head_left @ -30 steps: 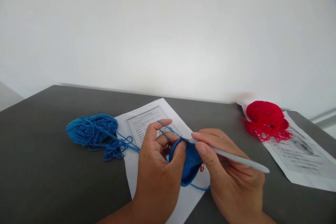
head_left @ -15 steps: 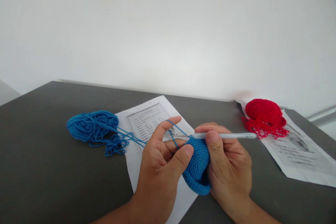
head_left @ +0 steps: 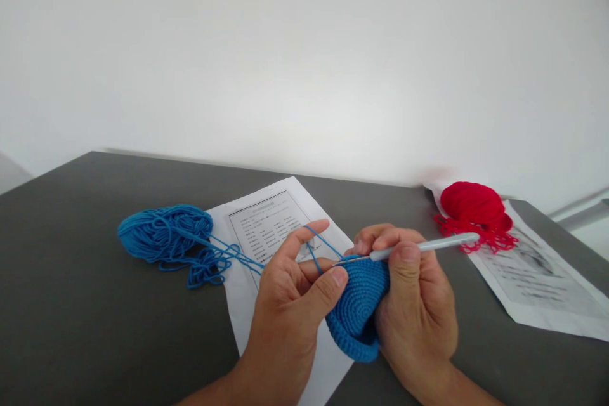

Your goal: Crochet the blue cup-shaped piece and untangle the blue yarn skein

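Observation:
My left hand [head_left: 295,301] pinches the edge of a blue crocheted piece [head_left: 359,298], which is rounded with a rolled rim at the bottom. A strand of blue yarn [head_left: 326,241] loops over the raised left index finger and runs down to the work. My right hand [head_left: 419,304] grips a crochet hook [head_left: 428,245] by its pale handle, thumb on top. The hook's thin metal shaft lies along the top edge of the piece, its tip beside my left thumb. The right hand's lower fingers are partly hidden behind the piece.
On the dark table [head_left: 118,330], a blue yarn skein [head_left: 164,231] with loose strands lies at left. A printed sheet [head_left: 261,216] is under my hands. At right, a red yarn ball [head_left: 476,203] rests on another printed sheet [head_left: 537,285]. A pale wall [head_left: 304,63] stands behind.
The hook has tilted, its handle end rising to the right and its tip dropping toward my left thumb. My right fingers have shifted slightly along with it.

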Available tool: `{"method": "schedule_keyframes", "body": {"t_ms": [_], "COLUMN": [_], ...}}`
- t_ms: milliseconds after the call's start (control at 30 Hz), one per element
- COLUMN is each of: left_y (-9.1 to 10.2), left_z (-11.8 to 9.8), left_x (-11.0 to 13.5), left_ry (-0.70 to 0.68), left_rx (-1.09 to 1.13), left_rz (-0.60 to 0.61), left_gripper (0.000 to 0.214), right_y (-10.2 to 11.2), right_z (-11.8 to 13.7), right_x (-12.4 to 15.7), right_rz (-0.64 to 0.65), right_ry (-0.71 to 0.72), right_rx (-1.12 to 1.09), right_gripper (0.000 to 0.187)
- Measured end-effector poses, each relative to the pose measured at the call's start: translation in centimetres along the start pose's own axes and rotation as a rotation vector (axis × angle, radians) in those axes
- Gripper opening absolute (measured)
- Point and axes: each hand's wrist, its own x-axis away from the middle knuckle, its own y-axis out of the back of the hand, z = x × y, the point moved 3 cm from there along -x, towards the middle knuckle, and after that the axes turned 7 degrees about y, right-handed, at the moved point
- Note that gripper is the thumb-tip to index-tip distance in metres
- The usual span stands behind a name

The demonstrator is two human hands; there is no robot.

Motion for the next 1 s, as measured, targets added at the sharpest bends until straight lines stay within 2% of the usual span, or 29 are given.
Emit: {"method": "schedule_keyframes", "body": {"t_ms": [233,533,733,867,1000], "left_y": [0.0,0.2,0.5,0.3,0.2], "left_z": [0.0,0.2,0.2,0.1,-0.1], "left_x": [0.0,0.0,0.3,0.8,1.3], "left_ry": [-0.024,-0.036,-0.057,-0.059,-0.153], "left_rx": [-0.066,-0.096,-0.213,-0.249,-0.384], "left_rz": [-0.003,-0.001,0.009,-0.021,-0.108], "left_gripper": [0.085,0.080,0.075,0.076,0.067], "right_y": [0.0,0.5,0.6,0.6,0.8], "right_z": [-0.1,0.2,0.5,0.5,0.7], "right_x": [0.1,-0.1,0.2,0.3,0.3], "right_rz": [-0.019,-0.011,0.027,0.055,0.089], "right_ry": [-0.016,0.089,0.147,0.179,0.230], "right_rx": [-0.046,-0.068,-0.065,-0.086,-0.068], "right_gripper": [0.029,0.022,0.020,0.019,0.017]}}
